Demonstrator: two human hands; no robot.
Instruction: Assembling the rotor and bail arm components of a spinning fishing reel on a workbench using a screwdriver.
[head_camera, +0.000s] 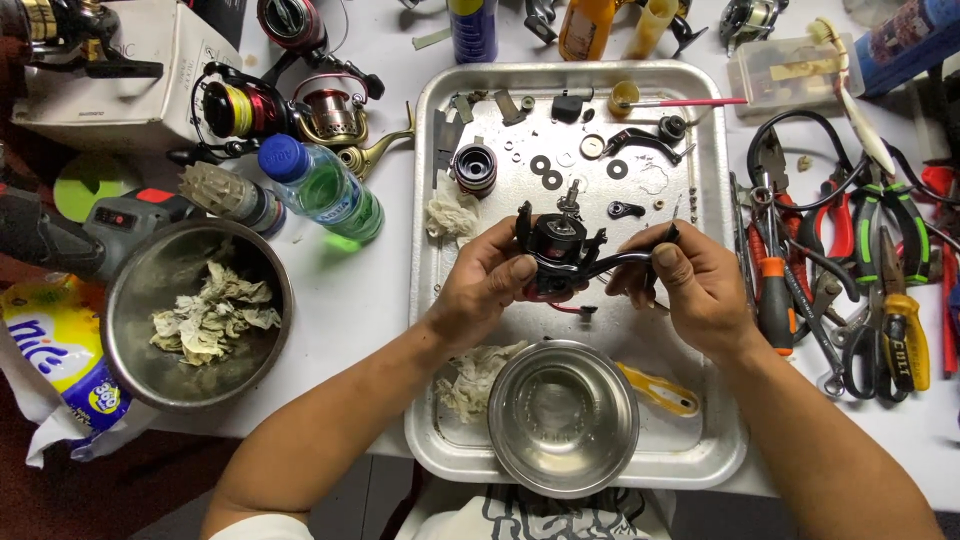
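Reel body (556, 250) over metal tray (700, 180), above the small steel bowl (563, 415). Left hand (487, 285) grip closed round it; right hand (690, 285) pinches its black arm. Mid-disassembly, I judge; next needs steady counter-hold

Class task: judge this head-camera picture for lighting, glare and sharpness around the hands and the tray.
Head view: even overhead light, soft shadows; glare on the metal tray and small steel bowl; left hand, right hand and black reel body sharp; edges bow slightly, wide-lens distortion.
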